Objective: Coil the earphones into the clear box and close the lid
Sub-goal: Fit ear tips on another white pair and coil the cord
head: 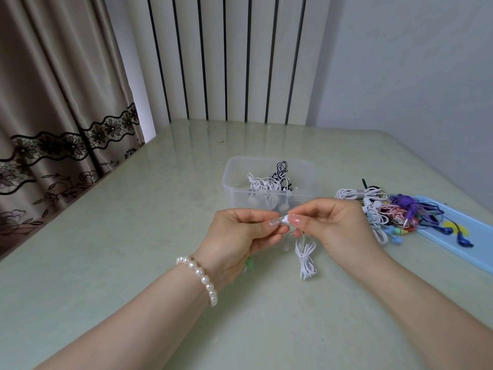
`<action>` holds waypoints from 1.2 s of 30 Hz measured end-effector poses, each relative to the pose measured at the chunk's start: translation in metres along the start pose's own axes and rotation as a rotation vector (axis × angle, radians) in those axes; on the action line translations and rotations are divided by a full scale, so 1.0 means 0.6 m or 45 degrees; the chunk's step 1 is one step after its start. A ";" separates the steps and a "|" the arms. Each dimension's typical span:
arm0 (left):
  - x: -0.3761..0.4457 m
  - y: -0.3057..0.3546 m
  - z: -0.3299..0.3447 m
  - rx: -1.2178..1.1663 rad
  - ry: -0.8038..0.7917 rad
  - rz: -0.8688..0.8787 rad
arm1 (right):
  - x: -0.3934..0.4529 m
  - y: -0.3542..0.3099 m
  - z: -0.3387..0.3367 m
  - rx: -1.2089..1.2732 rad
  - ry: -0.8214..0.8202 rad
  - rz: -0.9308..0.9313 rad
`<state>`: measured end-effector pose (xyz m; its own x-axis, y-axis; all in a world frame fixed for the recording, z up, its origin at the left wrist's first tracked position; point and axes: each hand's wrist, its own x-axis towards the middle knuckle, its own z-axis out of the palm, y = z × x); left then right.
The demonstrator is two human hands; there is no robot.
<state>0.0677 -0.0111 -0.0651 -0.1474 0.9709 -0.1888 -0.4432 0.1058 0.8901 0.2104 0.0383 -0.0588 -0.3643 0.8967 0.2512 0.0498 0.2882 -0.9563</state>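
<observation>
A pair of white earphones [306,256] hangs over the table just in front of the clear box [240,180]. My left hand [240,236] and my right hand [336,225] both pinch its top end between thumb and fingertips, and a folded bundle of cord dangles below them. The box stands open, holding white and black-and-white coiled earphones [269,180]. The blue lid [474,244] lies flat at the right.
A heap of tangled earphones [386,212] in white, purple, pink and blue lies to the right of the box, partly on the blue lid. A curtain hangs at the left, and a radiator stands behind the table's far edge.
</observation>
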 end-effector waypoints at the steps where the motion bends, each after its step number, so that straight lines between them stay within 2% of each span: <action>1: 0.000 0.000 0.000 0.006 0.001 0.005 | 0.000 0.001 0.000 -0.021 0.003 -0.009; 14: -0.006 0.002 0.004 0.062 -0.010 0.008 | 0.000 0.001 0.005 -0.093 0.007 0.044; 26: -0.004 -0.001 0.005 -0.050 0.004 -0.014 | -0.003 0.006 0.017 -0.041 0.147 0.016; 33: -0.001 -0.005 0.005 0.007 -0.007 0.035 | -0.001 0.011 0.012 0.262 0.152 0.302; 36: -0.001 -0.006 0.007 -0.001 -0.016 0.056 | -0.001 0.011 0.011 0.303 0.164 0.340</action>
<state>0.0731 -0.0110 -0.0662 -0.1551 0.9773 -0.1444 -0.4370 0.0632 0.8972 0.2046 0.0376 -0.0664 -0.2468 0.9690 -0.0095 -0.0956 -0.0341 -0.9948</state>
